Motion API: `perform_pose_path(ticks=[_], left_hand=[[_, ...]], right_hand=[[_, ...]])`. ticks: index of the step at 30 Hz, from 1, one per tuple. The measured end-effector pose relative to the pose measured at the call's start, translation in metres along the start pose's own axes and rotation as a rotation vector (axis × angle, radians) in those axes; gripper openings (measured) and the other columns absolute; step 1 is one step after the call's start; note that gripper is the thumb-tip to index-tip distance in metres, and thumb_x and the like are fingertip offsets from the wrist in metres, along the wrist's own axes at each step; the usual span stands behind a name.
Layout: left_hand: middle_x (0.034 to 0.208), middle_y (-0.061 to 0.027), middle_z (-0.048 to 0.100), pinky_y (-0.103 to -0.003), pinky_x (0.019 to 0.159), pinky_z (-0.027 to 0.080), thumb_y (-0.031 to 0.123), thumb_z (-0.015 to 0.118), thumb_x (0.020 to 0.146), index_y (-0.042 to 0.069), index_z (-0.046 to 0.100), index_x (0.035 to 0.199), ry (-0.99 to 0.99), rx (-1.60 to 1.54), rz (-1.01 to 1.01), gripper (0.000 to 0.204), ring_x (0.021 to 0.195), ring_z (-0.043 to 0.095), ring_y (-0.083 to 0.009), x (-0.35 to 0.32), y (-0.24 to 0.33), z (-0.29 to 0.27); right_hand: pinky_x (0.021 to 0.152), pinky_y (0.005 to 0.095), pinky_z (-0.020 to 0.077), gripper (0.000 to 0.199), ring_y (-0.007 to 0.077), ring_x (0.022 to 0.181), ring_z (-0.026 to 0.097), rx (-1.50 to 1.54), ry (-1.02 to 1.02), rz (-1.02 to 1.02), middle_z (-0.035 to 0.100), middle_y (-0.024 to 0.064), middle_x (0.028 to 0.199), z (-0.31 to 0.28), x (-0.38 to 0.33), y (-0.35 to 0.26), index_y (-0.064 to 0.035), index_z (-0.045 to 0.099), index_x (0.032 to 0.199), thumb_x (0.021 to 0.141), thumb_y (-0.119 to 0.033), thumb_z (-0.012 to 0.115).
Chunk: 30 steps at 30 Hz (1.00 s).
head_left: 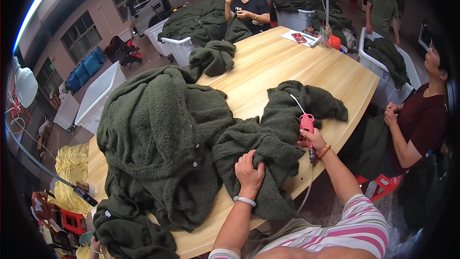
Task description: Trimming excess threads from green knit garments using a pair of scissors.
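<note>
My right hand (pixel 312 140) is wrapped round a red air blow gun (pixel 306 123) with a thin pale nozzle, its tip over a dark green fuzzy garment (pixel 282 110). A thin hose (pixel 306 187) runs from the gun's base down toward my lap. Closer to me, my left hand (pixel 249 170) is closed on a bunched fold of the same green cloth, its fingertips partly sunk in the pile. To the left of that hand lies a large heap of similar dark green garments (pixel 148 115) with small shiny buttons.
The wooden table (pixel 330 72) also bears a tray with a red packet (pixel 300 38) at its far end. Carts of green garments (pixel 194 21) stand beyond it. One person (pixel 247 9) sits at the far end, another (pixel 421 120) at the right. Someone's hand (pixel 95 245) shows at lower left.
</note>
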<state>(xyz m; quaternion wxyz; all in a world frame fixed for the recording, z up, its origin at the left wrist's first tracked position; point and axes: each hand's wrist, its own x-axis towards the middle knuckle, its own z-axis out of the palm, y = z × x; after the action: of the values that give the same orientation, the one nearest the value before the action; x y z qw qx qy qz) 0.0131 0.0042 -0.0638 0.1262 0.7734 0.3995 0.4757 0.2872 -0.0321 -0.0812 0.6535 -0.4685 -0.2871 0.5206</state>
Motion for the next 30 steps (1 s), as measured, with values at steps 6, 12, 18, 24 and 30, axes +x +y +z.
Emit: perform_pose_path(ticks=[6, 12, 18, 24, 30], left_hand=[[0.092, -0.0099, 0.061, -0.037, 0.072, 0.041, 0.012, 0.065, 0.070, 0.007, 0.057, 0.105, -0.007, 0.004, -0.002, 0.037, 0.087, 0.058, -0.0292, 0.001, -0.001, 0.000], [0.091, -0.0088, 0.060, -0.037, 0.071, 0.041, 0.013, 0.067, 0.069, 0.007, 0.057, 0.107, 0.006, 0.008, 0.007, 0.039, 0.086, 0.057, -0.0282, 0.000, -0.003, 0.000], [0.090, -0.0072, 0.058, -0.037, 0.070, 0.040, 0.014, 0.069, 0.068, 0.008, 0.057, 0.107, 0.019, 0.004, 0.022, 0.041, 0.086, 0.056, -0.0271, 0.000, -0.002, 0.002], [0.093, -0.0107, 0.061, -0.037, 0.073, 0.042, 0.012, 0.065, 0.070, 0.006, 0.057, 0.105, -0.009, 0.004, -0.003, 0.036, 0.087, 0.058, -0.0297, 0.002, 0.002, -0.002], [0.092, -0.0107, 0.061, -0.037, 0.072, 0.042, 0.012, 0.064, 0.071, 0.006, 0.057, 0.105, -0.003, 0.003, 0.006, 0.036, 0.087, 0.058, -0.0295, 0.001, 0.001, -0.002]], right_hand=[[0.066, 0.0353, 0.0565, 0.016, 0.0163, 0.074, 0.059, -0.016, -0.013, 0.011, 0.056, 0.0040, 0.085, 0.000, -0.001, -0.001, -0.0049, 0.053, 0.096, 0.088, -0.015, 0.062], [0.066, 0.0355, 0.0569, 0.016, 0.0160, 0.075, 0.059, -0.009, -0.014, 0.019, 0.054, 0.0036, 0.085, 0.002, 0.000, -0.001, -0.0049, 0.052, 0.097, 0.088, -0.015, 0.062], [0.065, 0.0353, 0.0578, 0.016, 0.0165, 0.074, 0.060, 0.007, -0.010, -0.003, 0.054, 0.0033, 0.085, -0.005, 0.002, 0.004, -0.0044, 0.052, 0.098, 0.088, -0.013, 0.061], [0.065, 0.0354, 0.0575, 0.015, 0.0165, 0.074, 0.060, 0.016, -0.027, -0.026, 0.054, 0.0031, 0.086, -0.006, 0.004, 0.005, -0.0045, 0.052, 0.098, 0.088, -0.013, 0.061], [0.066, 0.0356, 0.0574, 0.015, 0.0164, 0.075, 0.059, 0.015, -0.030, -0.024, 0.054, 0.0033, 0.085, -0.004, 0.004, 0.004, -0.0045, 0.052, 0.098, 0.088, -0.013, 0.061]])
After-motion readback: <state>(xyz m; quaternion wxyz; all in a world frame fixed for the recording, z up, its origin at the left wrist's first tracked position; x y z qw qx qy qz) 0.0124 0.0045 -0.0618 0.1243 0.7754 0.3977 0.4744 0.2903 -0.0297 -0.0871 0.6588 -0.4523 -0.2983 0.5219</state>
